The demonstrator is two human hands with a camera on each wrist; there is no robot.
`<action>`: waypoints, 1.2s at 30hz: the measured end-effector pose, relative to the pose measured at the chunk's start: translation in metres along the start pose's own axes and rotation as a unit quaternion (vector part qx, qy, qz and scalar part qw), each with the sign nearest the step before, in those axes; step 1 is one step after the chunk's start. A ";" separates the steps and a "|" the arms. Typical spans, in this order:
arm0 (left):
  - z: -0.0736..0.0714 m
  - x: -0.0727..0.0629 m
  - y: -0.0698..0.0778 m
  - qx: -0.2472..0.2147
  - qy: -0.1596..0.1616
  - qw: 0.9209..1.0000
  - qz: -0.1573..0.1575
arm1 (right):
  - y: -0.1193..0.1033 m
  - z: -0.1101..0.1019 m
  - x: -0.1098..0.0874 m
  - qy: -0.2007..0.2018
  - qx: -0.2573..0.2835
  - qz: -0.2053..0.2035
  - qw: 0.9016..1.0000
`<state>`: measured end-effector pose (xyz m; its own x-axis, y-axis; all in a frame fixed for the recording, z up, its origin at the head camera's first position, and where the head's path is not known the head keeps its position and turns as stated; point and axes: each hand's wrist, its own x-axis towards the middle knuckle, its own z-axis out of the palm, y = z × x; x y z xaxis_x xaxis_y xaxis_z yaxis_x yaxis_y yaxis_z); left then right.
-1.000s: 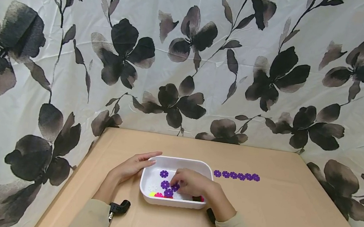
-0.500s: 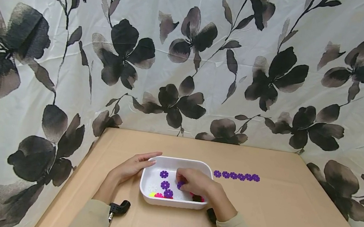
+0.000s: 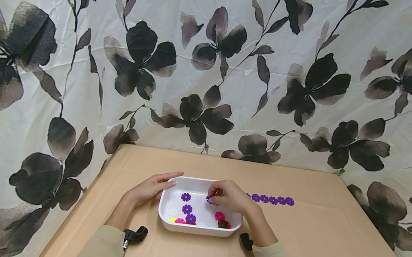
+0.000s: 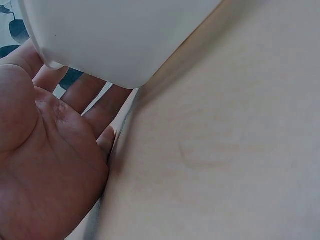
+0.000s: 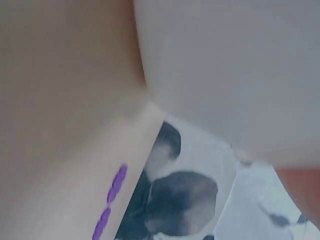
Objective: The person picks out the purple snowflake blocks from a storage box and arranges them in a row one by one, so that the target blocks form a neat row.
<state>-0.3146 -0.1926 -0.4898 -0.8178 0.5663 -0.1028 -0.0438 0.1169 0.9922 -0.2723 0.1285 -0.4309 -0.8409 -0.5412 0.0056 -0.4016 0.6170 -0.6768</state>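
Left of centre in the lower half of the frame, the left hand (image 3: 147,187) held the upper left corner of a white tub (image 3: 199,230), its thumb at the rim and its forefinger stretched out behind; the left wrist view showed other fingers spread apart against the outside. The tub stood on a tan table (image 3: 152,252), its long axis running left to right. Towards its left side lay three purple pieces (image 3: 187,209) in a loose column, flower-shaped, with a yellow piece (image 3: 172,219) low by the near wall. Just right of the frame's centre, over the far part of the tub, the right hand (image 3: 231,197) pinched a purple flower (image 3: 209,199) between thumb and fingers. Being round, that flower had no clear long axis, and with fingertips covering most of it, which way its face pointed could not be told. Below the hand lay a pink flower (image 3: 219,216) and a dark brown piece (image 3: 223,224). Farther right, a row of purple flowers (image 3: 273,200) ran left to right on the table, its left end partly hidden by the hand. The step in hand looked to be lifting one flower from the tub; the next move seemed to call for a firm pinch and enough height to clear the rim.
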 end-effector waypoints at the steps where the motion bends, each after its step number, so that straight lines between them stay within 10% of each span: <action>1: 0.000 0.000 0.000 0.000 0.000 1.000 0.001 | 0.001 -0.005 -0.001 0.013 0.015 -0.002 1.000; 11: -0.003 0.001 0.003 0.002 -0.002 1.000 0.002 | 0.023 -0.050 -0.023 0.158 0.082 0.004 0.984; 23: -0.005 0.004 0.000 -0.003 -0.007 1.000 0.002 | 0.067 -0.092 -0.064 0.321 0.158 0.067 0.931; 36: -0.007 0.005 0.000 0.000 -0.009 1.000 0.002 | 0.109 -0.107 -0.102 0.359 0.116 0.184 0.908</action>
<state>-0.3226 -0.1956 -0.4895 -0.8070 0.5821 -0.0997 -0.0405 0.1138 0.9927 -0.2693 0.3128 -0.4263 -0.9559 0.2393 0.1702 -0.0292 0.4991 -0.8661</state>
